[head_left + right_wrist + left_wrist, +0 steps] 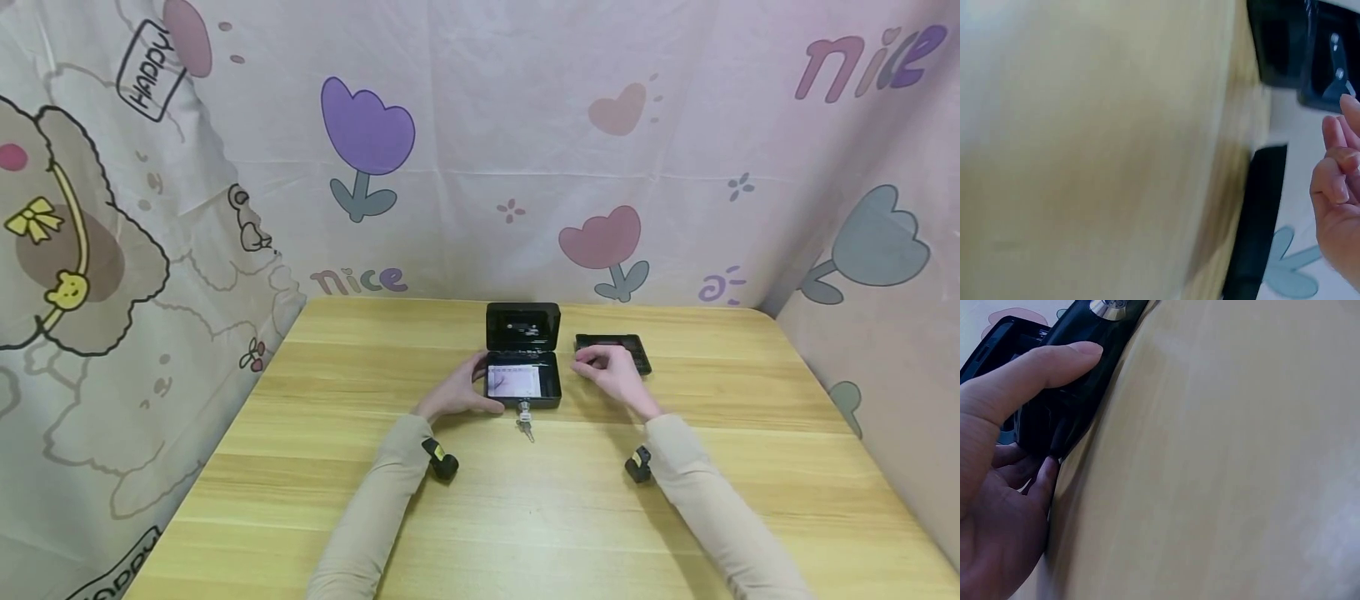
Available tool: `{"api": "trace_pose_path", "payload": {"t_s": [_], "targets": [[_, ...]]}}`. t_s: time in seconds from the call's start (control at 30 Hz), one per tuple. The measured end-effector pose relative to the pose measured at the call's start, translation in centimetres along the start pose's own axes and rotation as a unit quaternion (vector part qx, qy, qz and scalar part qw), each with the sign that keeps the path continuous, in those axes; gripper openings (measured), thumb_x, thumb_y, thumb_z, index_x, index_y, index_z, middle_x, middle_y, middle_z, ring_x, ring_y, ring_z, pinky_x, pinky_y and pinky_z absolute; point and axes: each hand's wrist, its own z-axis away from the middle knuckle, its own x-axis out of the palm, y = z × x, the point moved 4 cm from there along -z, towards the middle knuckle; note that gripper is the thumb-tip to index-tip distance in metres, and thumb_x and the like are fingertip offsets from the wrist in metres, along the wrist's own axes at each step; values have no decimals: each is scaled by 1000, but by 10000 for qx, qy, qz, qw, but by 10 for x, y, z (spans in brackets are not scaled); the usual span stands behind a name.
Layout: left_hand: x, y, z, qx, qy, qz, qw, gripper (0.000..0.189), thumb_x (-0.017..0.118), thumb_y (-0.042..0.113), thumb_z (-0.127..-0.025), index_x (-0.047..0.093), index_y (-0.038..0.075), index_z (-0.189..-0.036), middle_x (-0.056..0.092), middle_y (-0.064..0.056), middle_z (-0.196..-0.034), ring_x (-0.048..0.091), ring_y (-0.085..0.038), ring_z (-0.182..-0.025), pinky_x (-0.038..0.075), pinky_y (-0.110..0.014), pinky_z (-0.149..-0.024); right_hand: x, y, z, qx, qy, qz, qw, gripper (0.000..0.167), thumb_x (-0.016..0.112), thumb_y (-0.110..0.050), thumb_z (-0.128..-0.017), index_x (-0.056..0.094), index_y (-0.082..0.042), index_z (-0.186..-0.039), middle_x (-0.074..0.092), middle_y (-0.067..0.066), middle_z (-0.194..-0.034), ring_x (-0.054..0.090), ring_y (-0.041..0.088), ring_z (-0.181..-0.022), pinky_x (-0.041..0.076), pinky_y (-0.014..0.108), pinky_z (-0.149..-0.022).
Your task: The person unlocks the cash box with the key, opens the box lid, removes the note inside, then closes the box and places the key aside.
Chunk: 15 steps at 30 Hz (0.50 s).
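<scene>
A black metal cash box (553, 403) stands on the table with its lid (522, 327) raised. Inside lies a flat whitish printed paper (514, 381). Two small keys (525, 425) hang from the lock at the front. My left hand (459, 390) grips the box's left end, its thumb (1060, 365) laid along the front wall. To the right of the box my right hand (611, 371) is held with curled fingers over the near side of a black compartment tray (637, 354). A small pale thing (1350, 87) shows at its fingertips, too small to identify.
The wooden table (525, 517) runs back to a printed cloth (465, 242), which also hangs at both sides. A small black camera is strapped to each wrist. The tray sits a short way right of the box.
</scene>
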Motion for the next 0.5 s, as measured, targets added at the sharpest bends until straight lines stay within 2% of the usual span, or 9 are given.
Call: {"api": "trace_pose_path", "payload": {"t_s": [0.17,0.3,0.5], "targets": [[0,-1,0,-3,-2,-43,10000,119,92,18,-70,16,1,-160,19,-21,-167,33,-38,-151,28,-47,-127,15,-16,-1,2,-303,-153,9994,22,76,-10,-87,75,4,-104,76,20,-99,61,6,-70,52,15,-62],[0,-1,0,-37,2,-78,10000,120,92,19,-70,16,2,-160,19,-21,-167,33,-38,-151,28,-47,-127,29,-24,-4,38,-498,-76,9987,21,76,-13,-88,77,1,-104,77,18,-98,58,11,-73,48,19,-63],[1,1,1,-38,11,-79,10000,119,92,20,-71,16,2,-160,22,-22,-166,33,-38,-151,28,-48,-127,44,-31,-6,-95,-524,221,9983,17,77,-15,-87,79,-3,-99,79,12,-98,67,24,-97,55,39,-89]]}}
